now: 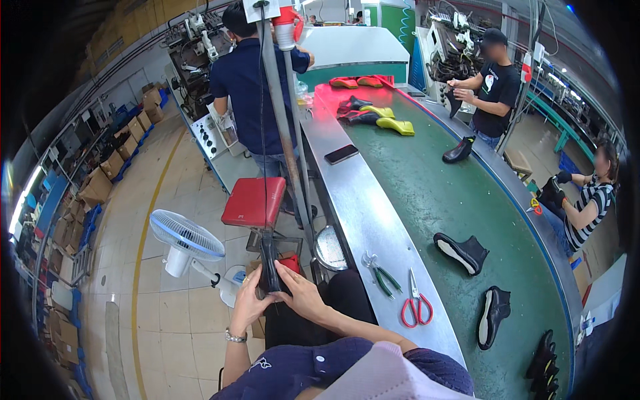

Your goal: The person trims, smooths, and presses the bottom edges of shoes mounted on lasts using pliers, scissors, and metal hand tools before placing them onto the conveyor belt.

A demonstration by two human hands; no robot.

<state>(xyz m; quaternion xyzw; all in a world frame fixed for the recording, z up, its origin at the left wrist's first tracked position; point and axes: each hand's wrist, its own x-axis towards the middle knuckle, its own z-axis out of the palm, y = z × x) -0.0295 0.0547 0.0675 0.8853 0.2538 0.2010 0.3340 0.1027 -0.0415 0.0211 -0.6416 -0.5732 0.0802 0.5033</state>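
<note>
Between my two hands, in front of my lap, stands a narrow black boot (269,267), seen nearly end-on. My left hand (250,301) presses against its left side, with the thumb toward the near end. My right hand (300,293) lies along the right side, fingers pointing forward and thumb near the left one. The boot's underside is hidden. To my right, on the metal ledge, lie green-handled nippers (382,275) and red-handled scissors (417,303), apart from both hands.
A green conveyor belt (427,193) on my right carries black boots (461,252) and yellow-and-black pieces (395,125). A phone (341,155) lies on the metal ledge (360,193). Ahead are a red stool (253,202), a pole (283,113) and a fan (183,240). Three people work nearby.
</note>
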